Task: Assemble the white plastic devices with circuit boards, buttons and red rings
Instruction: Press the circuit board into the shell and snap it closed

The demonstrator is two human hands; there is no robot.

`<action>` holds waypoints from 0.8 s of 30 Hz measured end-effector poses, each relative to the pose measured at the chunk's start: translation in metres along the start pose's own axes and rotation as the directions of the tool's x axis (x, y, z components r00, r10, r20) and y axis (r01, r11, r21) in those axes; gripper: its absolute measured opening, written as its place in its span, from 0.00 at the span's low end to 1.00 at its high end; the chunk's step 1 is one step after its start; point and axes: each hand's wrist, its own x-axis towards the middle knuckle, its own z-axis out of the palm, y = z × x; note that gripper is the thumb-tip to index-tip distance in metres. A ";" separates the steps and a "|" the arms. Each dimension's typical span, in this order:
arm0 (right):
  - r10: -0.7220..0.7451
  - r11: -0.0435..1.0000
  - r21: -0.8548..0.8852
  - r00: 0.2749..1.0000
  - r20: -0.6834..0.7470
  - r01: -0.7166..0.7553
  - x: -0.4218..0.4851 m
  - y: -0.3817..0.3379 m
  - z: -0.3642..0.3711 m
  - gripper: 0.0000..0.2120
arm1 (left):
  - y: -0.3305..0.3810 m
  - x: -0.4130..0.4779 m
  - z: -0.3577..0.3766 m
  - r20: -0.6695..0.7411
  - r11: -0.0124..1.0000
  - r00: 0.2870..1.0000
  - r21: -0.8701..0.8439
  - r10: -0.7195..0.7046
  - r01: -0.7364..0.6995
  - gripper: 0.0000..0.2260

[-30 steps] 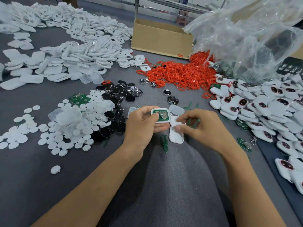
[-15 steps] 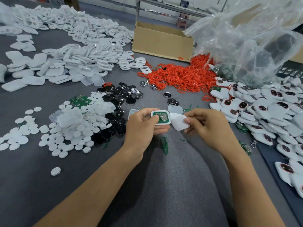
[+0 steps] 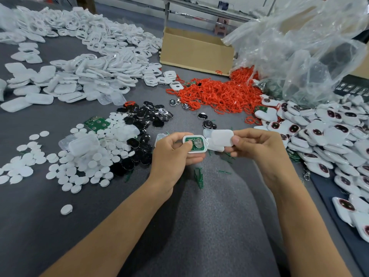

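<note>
Head view puts us at the grey table point(image 3: 209, 226), with parts heaped within reach. Finished devices point(image 3: 319, 136) lie right of our right fingers, red rings point(image 3: 219, 94) beyond both fingertips, and white discs point(image 3: 89, 162) left of the left fingers. Our left hand point(image 3: 171, 154) curls round the open shell point(image 3: 196, 152), its circuit board point(image 3: 198, 144) facing up to take a lid. Our right hand point(image 3: 257, 148) pinches the white lid point(image 3: 221, 137) by one edge, just beside the shell, probably ready to close it.
</note>
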 end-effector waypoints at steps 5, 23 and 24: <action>-0.025 0.992 0.127 0.998 0.049 0.018 -0.001 0.001 0.012 0.07 | 0.000 0.000 0.000 0.028 1.000 1.000 0.014 -0.005 0.004 0.10; 0.029 0.999 -0.038 0.999 -0.016 -0.030 -0.003 0.014 0.039 0.07 | 0.001 0.000 0.000 0.069 0.999 0.997 -0.042 -0.027 0.030 0.14; 0.008 0.997 -0.080 1.000 -0.025 -0.010 -0.003 0.014 0.039 0.06 | 0.001 0.000 0.000 0.069 0.998 0.997 -0.045 -0.030 0.033 0.13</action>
